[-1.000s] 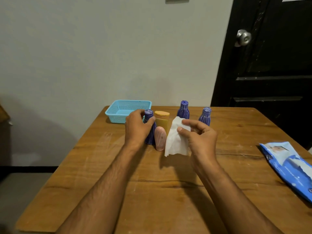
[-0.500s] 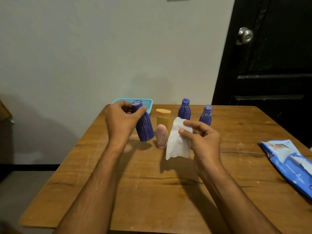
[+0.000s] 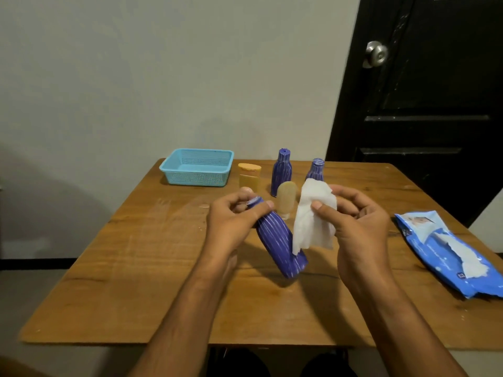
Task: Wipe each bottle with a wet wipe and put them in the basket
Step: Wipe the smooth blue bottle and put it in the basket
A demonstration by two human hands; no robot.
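Left hand (image 3: 231,221) grips a tilted bottle (image 3: 280,240) by its cap at centre frame, exposing its side to the wipe (image 3: 313,221) pinched in the right hand (image 3: 359,221).

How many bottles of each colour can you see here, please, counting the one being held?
Blue striped bottles: 3, one held by the left hand at, two standing at and
Yellow bottle: 1
Pale pink bottle: 1
Total: 5 bottles; none is in the basket yet.
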